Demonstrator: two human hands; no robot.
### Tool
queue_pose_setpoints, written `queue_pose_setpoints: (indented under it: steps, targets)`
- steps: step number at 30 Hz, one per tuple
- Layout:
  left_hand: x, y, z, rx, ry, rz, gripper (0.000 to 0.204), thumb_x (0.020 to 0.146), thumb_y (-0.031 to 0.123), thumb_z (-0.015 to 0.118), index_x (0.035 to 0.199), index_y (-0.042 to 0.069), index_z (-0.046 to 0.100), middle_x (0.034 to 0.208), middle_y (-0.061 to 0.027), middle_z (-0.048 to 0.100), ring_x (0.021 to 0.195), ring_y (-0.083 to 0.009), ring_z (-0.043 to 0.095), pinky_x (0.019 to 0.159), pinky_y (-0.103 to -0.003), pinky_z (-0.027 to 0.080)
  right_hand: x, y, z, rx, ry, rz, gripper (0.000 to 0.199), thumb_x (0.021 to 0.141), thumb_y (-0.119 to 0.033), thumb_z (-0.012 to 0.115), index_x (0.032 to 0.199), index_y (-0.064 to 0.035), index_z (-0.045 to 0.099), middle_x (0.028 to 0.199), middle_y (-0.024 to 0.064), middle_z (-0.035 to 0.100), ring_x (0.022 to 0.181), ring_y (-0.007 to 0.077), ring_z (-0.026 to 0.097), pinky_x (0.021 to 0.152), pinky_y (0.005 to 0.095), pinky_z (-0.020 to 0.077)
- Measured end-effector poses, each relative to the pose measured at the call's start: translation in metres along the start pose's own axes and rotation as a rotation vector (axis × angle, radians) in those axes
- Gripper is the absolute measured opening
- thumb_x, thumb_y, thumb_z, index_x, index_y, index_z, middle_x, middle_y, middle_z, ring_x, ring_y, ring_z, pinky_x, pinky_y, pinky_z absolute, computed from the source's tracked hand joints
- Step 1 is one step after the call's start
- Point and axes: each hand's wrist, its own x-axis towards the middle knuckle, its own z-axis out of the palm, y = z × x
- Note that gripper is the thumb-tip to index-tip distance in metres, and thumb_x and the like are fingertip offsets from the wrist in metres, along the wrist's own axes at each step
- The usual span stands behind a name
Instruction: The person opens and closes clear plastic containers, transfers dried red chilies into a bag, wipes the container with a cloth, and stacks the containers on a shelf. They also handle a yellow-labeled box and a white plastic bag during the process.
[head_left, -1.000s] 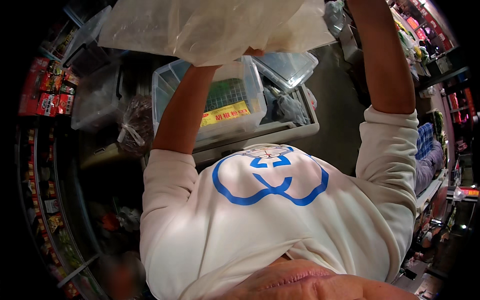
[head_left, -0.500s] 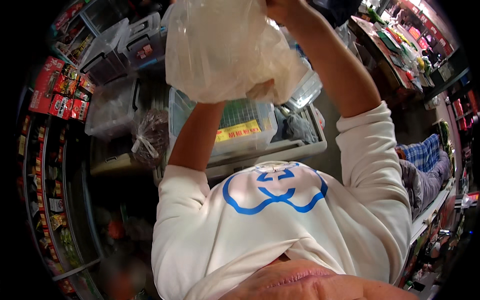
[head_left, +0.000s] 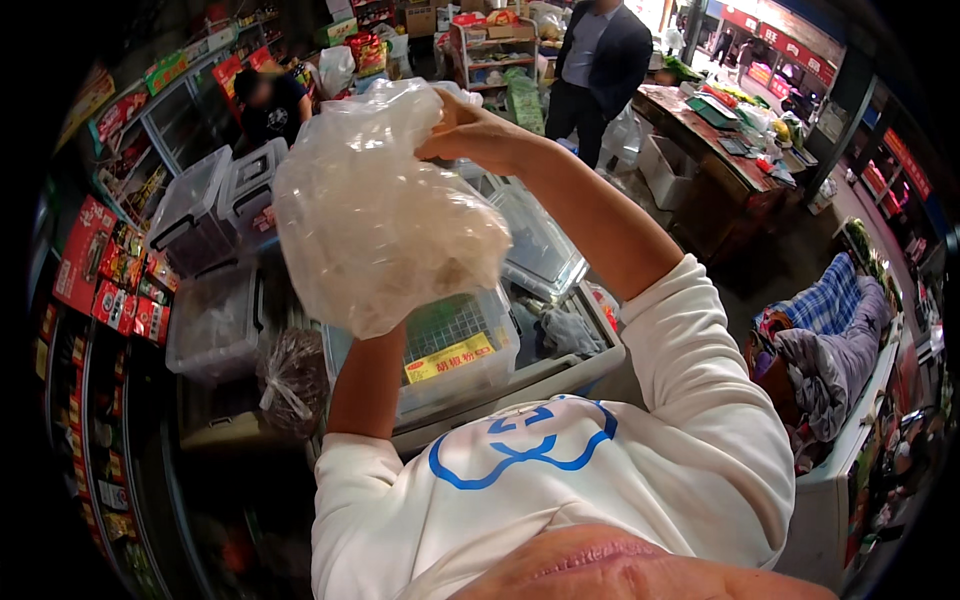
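A grey-rimmed unit [head_left: 585, 368] carries 1 clear box [head_left: 455, 393], which sits close to the unit's near edge and shows a yellow label [head_left: 450, 363]. A crumpled grey bag [head_left: 570, 332] lies beside it, inside the right edge; 1 clear lid [head_left: 545, 245] slants at the far right corner, its support hard to make out. A brown table [head_left: 665, 103] bears 1 green tray [head_left: 713, 109] midway along and clear bags [head_left: 762, 122] toward its right edge.

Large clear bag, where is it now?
In the head view, the bag is left of centre, held by the right hand, partly hiding the clear bin below.
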Motion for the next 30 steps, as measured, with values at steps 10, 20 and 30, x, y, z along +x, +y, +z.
queue_pose_setpoints:
  steps: [10, 20, 30]
  targets:
    - [-0.024, 0.065, -0.117, -0.308, 0.265, 0.151, 0.052, 0.078, 0.028, 0.068, 0.122, 0.007, 0.05, 0.112, -0.0074, 0.057, 0.106, -0.02, 0.053, 0.093, -0.032, 0.04, -0.071, 0.017, -0.148, -0.129, 0.485, -0.096, 0.056, 0.078, -0.022, 0.068, 0.127, -0.0065, 0.046, 0.122, 0.0136, 0.052, 0.108, 0.022, 0.052, 0.088, 0.0339, 0.0437]
    - [-0.086, 0.075, -0.224, -0.426, 0.501, 0.286, 0.051, 0.079, 0.028, 0.067, 0.122, 0.007, 0.05, 0.112, -0.0073, 0.057, 0.106, -0.0197, 0.053, 0.093, -0.032, 0.039, -0.199, 0.192, -0.045, 0.101, 0.363, 0.512, 0.042, 0.084, -0.029, 0.062, 0.118, -0.006, 0.055, 0.108, 0.0047, 0.059, 0.098, 0.0149, 0.055, 0.084, 0.0309, 0.0434]
    - [-0.057, 0.036, -0.254, -0.562, 0.493, 0.232, 0.049, 0.08, 0.028, 0.066, 0.122, 0.007, 0.051, 0.112, -0.0071, 0.057, 0.105, -0.0194, 0.053, 0.093, -0.032, 0.039, -0.224, 0.229, 0.009, 0.335, 0.377, 0.722, 0.038, 0.089, -0.028, 0.055, 0.12, -0.0056, 0.053, 0.111, 0.0075, 0.056, 0.103, 0.0179, 0.052, 0.086, 0.0337, 0.0437]
